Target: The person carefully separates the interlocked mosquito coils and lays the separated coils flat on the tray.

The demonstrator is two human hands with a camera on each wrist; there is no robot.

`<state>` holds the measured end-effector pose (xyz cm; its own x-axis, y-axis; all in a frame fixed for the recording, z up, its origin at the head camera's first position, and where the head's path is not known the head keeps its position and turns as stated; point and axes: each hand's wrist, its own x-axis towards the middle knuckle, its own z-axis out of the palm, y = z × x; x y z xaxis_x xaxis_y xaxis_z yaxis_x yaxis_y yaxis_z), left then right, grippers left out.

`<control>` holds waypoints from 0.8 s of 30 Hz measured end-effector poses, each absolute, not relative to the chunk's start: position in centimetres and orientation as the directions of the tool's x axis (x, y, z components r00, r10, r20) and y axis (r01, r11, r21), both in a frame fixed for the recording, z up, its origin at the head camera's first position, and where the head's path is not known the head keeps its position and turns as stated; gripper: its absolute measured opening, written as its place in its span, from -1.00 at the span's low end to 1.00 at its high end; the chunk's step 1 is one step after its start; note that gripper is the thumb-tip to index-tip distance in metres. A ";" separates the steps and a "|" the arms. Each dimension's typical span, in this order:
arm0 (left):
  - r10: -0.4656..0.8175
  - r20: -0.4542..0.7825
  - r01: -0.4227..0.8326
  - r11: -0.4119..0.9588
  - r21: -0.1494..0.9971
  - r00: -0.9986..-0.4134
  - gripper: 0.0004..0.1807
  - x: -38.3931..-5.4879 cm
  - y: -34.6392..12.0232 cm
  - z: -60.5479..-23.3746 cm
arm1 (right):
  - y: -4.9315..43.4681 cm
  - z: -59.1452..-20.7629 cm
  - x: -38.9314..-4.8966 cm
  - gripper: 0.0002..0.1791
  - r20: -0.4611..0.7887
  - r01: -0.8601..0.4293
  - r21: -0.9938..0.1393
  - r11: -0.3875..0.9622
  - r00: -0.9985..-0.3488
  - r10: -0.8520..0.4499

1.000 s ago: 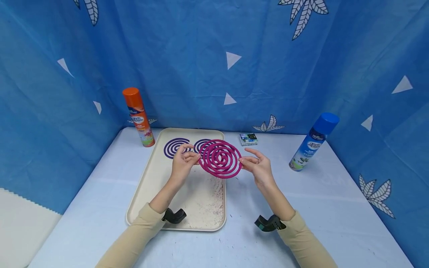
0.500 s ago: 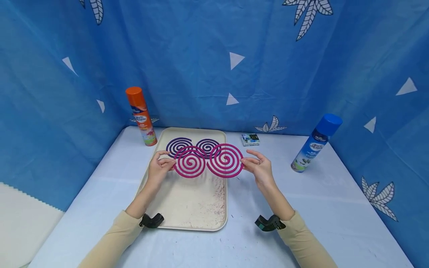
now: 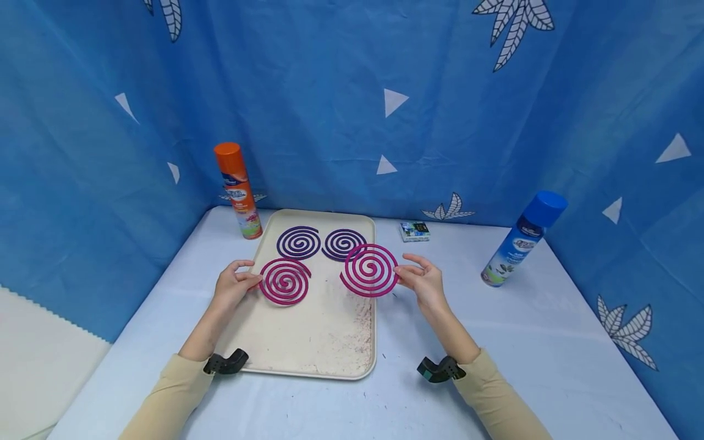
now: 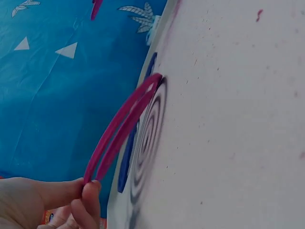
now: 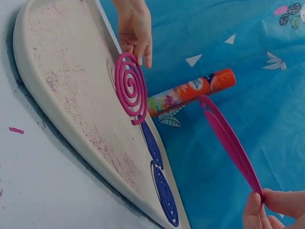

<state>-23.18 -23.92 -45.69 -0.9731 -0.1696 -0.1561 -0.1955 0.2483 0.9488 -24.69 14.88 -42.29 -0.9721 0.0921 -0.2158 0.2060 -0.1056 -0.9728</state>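
In the head view my left hand [image 3: 231,288] pinches the outer left edge of a magenta mosquito coil [image 3: 285,282] over the left part of the beige tray [image 3: 308,342]. The left wrist view shows this coil [image 4: 116,129] tilted, its far edge low over the tray and its shadow beneath. My right hand [image 3: 426,285] pinches a second magenta coil [image 3: 371,267] by its right edge, raised above the tray's right rim. Two purple mosquito coils, a left one [image 3: 299,243] and a right one [image 3: 343,244], lie side by side at the tray's back; the raised coil partly covers the right one.
An orange-capped air freshener can [image 3: 239,192] stands behind the tray's left corner. At the right is a blue air freshener can [image 3: 517,244]. A small box [image 3: 414,231] lies at the back, near the blue curtain [image 3: 330,110]. Reddish crumbs mark the tray's right side.
The two magenta coils, overlapping one second ago, are now apart. My left hand has moved left and down with its coil. My right hand has stayed nearly in place with the other.
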 end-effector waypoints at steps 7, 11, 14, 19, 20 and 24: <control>-0.205 -0.246 -0.294 0.252 0.922 -0.947 -0.46 -23.2 -24.4 -45.9 | 14.2 -43.2 -25.0 -0.47 -0.208 0.200 -0.975 -0.100 -0.975 0.074; -0.232 -0.222 -0.286 0.295 0.912 -0.947 -0.50 -23.2 -24.7 -46.1 | 13.4 -44.1 -25.1 -0.48 -0.202 0.196 -0.976 -0.090 -0.978 0.054; -0.262 -0.196 -0.279 0.331 0.901 -0.945 -0.52 -23.3 -24.7 -46.1 | 12.7 -44.7 -25.3 -0.49 -0.184 0.180 -0.980 -0.087 -0.982 0.044; -0.274 -0.194 -0.282 0.332 0.900 -0.942 -0.52 -23.7 -24.4 -46.0 | 11.8 -45.6 -25.8 -0.52 -0.172 0.169 -0.983 -0.074 -0.984 0.040; -0.270 -0.196 -0.282 0.333 0.900 -0.943 -0.52 -23.8 -24.3 -46.0 | 11.7 -45.9 -25.9 -0.53 -0.172 0.169 -0.983 -0.070 -0.984 0.040; -0.254 -0.185 -0.267 0.342 0.901 -0.949 -0.53 -24.1 -23.9 -45.9 | 11.3 -47.0 -26.0 -0.56 -0.174 0.172 -0.984 -0.054 -0.984 0.044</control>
